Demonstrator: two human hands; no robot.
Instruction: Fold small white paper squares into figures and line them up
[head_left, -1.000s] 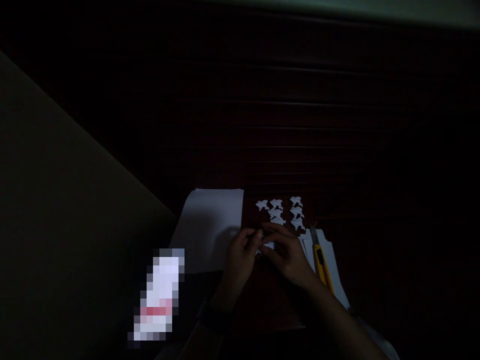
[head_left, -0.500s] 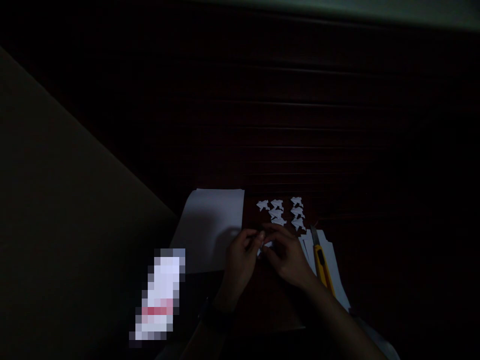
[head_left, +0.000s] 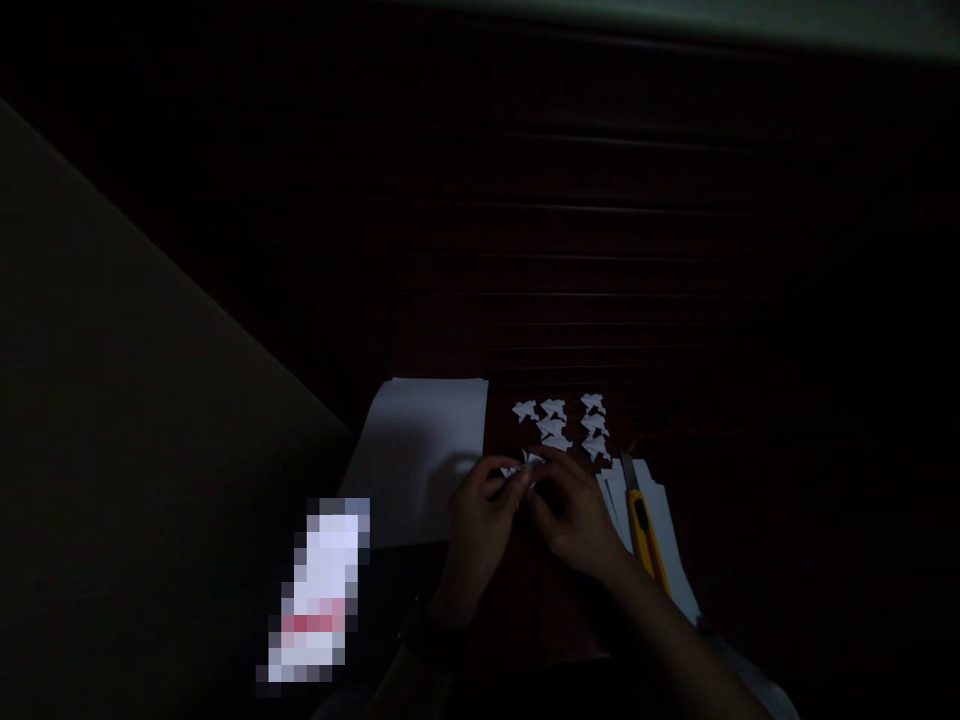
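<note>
Between my fingertips is a small folded white paper piece, partly hidden by both hands. My left hand is closed, pinching it from the left with thumb and fingers. From the right, my right hand grips the same paper with bent fingers. Just beyond the hands lie several small folded paper figures with pointed corners, in loose columns on the dark table. The dim light hides the finer folds.
Large white paper sheets lie left of my hands. On the right, a yellow utility knife, its blade pointing away from me, rests on a stack of cut paper. A bright pixelated patch shows at lower left.
The folded paper in my fingers has turned and moved up slightly, with its points now showing above the fingertips. My hands have shifted only a little; the paper figures stay put.
</note>
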